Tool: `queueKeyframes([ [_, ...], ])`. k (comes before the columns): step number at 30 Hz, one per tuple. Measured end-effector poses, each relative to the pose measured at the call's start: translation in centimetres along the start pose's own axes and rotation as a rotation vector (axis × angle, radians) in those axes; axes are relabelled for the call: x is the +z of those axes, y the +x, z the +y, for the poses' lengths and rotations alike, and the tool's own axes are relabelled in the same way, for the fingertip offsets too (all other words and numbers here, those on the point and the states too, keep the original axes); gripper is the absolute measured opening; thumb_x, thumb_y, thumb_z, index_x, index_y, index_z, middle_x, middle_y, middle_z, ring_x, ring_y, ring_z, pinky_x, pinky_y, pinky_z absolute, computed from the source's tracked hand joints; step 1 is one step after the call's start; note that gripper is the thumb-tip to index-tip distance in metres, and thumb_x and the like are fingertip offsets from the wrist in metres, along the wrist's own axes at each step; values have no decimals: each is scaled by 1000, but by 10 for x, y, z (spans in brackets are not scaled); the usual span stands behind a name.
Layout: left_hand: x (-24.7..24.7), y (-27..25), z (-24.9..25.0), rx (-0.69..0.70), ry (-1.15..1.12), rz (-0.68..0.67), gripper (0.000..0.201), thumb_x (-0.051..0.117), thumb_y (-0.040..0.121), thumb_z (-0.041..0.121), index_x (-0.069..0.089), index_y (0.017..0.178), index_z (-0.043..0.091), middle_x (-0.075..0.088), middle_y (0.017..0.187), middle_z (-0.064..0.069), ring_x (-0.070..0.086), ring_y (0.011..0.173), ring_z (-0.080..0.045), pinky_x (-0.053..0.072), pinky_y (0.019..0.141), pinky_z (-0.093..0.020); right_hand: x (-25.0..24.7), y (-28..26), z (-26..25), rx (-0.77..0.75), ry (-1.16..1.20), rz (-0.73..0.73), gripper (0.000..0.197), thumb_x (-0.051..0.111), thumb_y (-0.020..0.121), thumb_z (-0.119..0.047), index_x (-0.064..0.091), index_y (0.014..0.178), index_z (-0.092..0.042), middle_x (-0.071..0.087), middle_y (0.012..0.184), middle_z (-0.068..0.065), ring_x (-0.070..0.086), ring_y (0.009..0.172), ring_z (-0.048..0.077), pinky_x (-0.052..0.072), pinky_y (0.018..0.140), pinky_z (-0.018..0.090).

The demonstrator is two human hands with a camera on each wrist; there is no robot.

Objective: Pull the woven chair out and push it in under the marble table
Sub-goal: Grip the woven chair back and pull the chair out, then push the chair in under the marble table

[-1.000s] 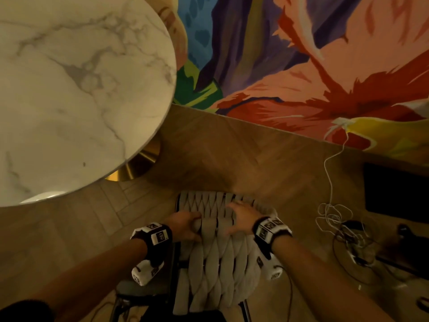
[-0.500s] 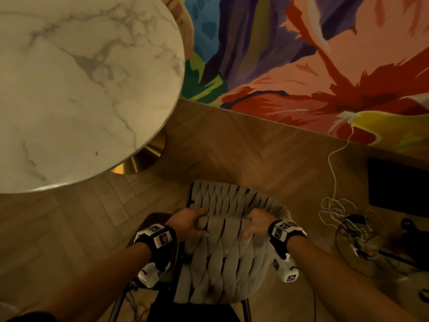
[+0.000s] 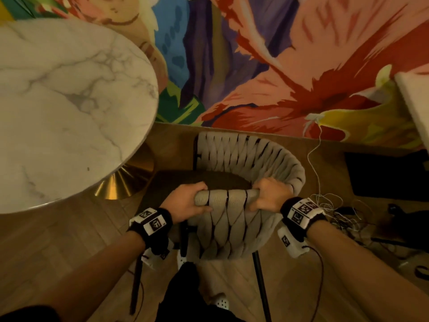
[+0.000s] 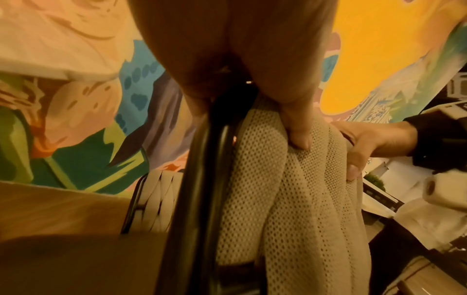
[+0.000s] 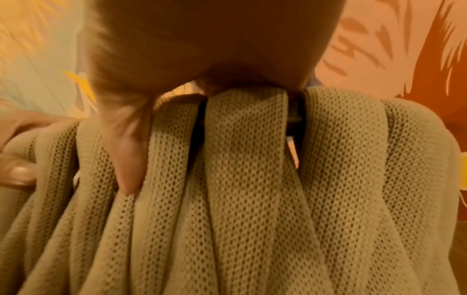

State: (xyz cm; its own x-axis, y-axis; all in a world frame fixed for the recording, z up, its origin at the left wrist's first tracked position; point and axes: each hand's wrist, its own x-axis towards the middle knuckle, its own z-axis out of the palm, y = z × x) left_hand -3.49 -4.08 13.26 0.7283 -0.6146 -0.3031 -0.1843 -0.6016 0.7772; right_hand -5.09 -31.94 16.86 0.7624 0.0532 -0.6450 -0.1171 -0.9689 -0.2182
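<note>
The woven chair (image 3: 234, 219) has a curved back of beige mesh straps on a black frame and a dark seat. It stands on the wood floor to the right of the round marble table (image 3: 58, 108), outside the tabletop's edge. My left hand (image 3: 185, 202) grips the top rail of the backrest at its left end. My right hand (image 3: 270, 195) grips the same rail further right. In the left wrist view the left thumb (image 4: 298, 127) presses on the straps (image 4: 290, 199). In the right wrist view the right thumb (image 5: 128, 159) lies on the mesh straps (image 5: 252, 199).
The table's brass cone base (image 3: 125, 182) sits just left of the chair seat. A colourful mural wall (image 3: 278, 66) rises right behind the chair. A white cable (image 3: 313, 159) and tangled wires (image 3: 336, 210) lie on the floor at right, by a dark box (image 3: 385, 175).
Both hands have gone from lying on the backrest to gripping its top rail. The chair has come out, showing its seat and side, and the view has tilted up.
</note>
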Motion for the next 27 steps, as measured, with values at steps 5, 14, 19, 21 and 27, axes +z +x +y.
queueKeyframes([
  [5,23,-21,11,-83,118,-71,31,71,72,39,50,94,31,61,87,7,58,77,-10,51,70,-36,29,-36,0,-52,-58,16,47,69,58,-64,63,85,-26,62,87,-1,57,81,20,43,61,31],
  [14,93,-89,4,-281,175,-305,27,71,71,31,49,86,38,63,98,6,60,87,-13,48,68,-22,138,-91,3,-107,-110,-46,36,61,69,-54,58,86,-23,58,86,-3,51,84,19,44,87,39],
  [19,128,-149,-21,-416,30,-299,20,71,75,37,52,73,41,62,83,12,57,70,-2,53,71,-29,207,-127,5,-228,-165,-154,38,59,70,-48,57,97,-21,65,104,4,57,99,26,42,91,41],
  [21,137,-175,-36,-528,22,-214,11,64,77,38,55,70,39,67,82,8,63,77,-9,54,81,-38,232,-137,4,-255,-130,-204,39,58,70,-48,59,100,-23,66,108,4,59,101,28,43,92,41],
  [27,174,-267,-57,-798,-146,-107,8,63,86,16,58,79,18,70,74,-2,64,62,-15,52,61,-27,391,-128,36,-210,-82,-273,39,61,75,-45,55,112,-36,64,114,-4,62,105,26,46,90,39],
])
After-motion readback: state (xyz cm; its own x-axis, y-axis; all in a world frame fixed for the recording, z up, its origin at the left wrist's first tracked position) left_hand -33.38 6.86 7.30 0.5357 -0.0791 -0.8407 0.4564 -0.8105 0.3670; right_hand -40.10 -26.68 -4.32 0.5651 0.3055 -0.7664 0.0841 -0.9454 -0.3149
